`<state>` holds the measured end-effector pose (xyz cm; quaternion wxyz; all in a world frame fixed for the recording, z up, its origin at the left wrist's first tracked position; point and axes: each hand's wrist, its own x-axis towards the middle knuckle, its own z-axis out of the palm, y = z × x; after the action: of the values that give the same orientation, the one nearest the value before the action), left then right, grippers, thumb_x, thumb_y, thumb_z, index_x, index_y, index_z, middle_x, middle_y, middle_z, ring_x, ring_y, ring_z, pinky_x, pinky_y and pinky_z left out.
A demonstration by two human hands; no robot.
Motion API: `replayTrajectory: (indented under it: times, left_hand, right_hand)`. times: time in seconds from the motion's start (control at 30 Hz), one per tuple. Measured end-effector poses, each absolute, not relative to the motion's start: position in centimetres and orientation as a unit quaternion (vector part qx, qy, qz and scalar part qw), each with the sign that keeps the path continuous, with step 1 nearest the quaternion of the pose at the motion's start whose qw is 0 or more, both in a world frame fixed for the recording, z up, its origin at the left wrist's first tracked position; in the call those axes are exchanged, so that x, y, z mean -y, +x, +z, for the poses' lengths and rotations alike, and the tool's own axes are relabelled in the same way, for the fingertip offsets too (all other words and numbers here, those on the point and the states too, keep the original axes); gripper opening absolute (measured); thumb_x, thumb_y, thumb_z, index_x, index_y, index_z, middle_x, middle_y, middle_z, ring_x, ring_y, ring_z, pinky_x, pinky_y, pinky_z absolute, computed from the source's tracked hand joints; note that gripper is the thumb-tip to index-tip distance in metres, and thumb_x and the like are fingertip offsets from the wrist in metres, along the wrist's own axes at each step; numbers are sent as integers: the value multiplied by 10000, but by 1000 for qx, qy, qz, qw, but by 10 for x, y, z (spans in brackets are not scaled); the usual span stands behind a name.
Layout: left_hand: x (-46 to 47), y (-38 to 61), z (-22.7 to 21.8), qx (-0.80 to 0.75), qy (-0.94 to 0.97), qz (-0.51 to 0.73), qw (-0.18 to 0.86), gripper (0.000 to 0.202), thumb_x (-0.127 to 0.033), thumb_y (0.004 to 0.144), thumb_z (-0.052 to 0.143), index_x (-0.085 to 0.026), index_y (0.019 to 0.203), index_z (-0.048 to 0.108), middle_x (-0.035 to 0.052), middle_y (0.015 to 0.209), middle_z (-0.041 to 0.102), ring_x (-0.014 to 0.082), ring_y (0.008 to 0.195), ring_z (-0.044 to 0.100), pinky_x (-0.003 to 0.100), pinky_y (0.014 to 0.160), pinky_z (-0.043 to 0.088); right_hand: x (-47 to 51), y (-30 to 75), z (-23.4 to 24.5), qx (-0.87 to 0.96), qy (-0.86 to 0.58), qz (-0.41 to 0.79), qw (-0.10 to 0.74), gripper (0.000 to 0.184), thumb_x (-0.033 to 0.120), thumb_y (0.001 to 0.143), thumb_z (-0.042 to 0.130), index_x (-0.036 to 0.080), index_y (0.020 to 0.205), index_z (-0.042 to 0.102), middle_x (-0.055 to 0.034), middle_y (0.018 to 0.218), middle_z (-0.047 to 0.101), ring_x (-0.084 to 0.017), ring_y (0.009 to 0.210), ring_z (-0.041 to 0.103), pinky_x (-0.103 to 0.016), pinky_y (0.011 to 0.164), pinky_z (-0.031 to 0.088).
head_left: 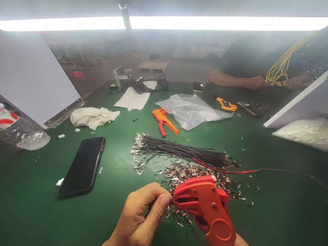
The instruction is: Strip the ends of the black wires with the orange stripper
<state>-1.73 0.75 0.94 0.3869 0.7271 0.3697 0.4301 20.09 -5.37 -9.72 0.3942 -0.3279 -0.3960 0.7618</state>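
Observation:
My right hand (236, 244) grips the handles of a red crimping tool (207, 206) low in the middle; most of the hand is hidden under the tool. My left hand (140, 219) pinches something thin between thumb and forefinger right at the tool's jaw; it is too small to name. Just beyond lie a scatter of small metal terminals (190, 174) and a bundle of black wires (180, 151) with metal tips. One red wire (227, 171) runs from the bundle off to the right.
A black phone (82, 166) lies left on the green mat (32, 216). Farther back are an orange-red wire stripper (164, 121), a clear plastic bag (191, 111), a white cloth (92, 117), paper (133, 99) and a plastic bottle (11, 127). Another person's arms (243, 80) hold yellow wires (281, 66) at back right.

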Motion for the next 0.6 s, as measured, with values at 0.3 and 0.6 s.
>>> replayTrajectory:
  times: [0.3,0.6]
  left_hand:
    - [-11,-16,9,-365,739,448,347,226,-184,964,515,-192,746,571,-59,620,528,69,551,475,163,561,438]
    - [-12,-15,0,-356,759,489,240,158,-157,980,510,-178,880,630,-36,653,588,67,542,524,150,511,442]
  right_hand:
    - [9,174,-95,362,-300,791,392,290,334,962,631,171,1202,622,-79,1182,678,-243,970,689,-435,806,602]
    - [51,207,-30,371,-244,828,343,310,317,961,634,176,1237,607,-92,1236,658,-247,1007,683,-448,834,599]
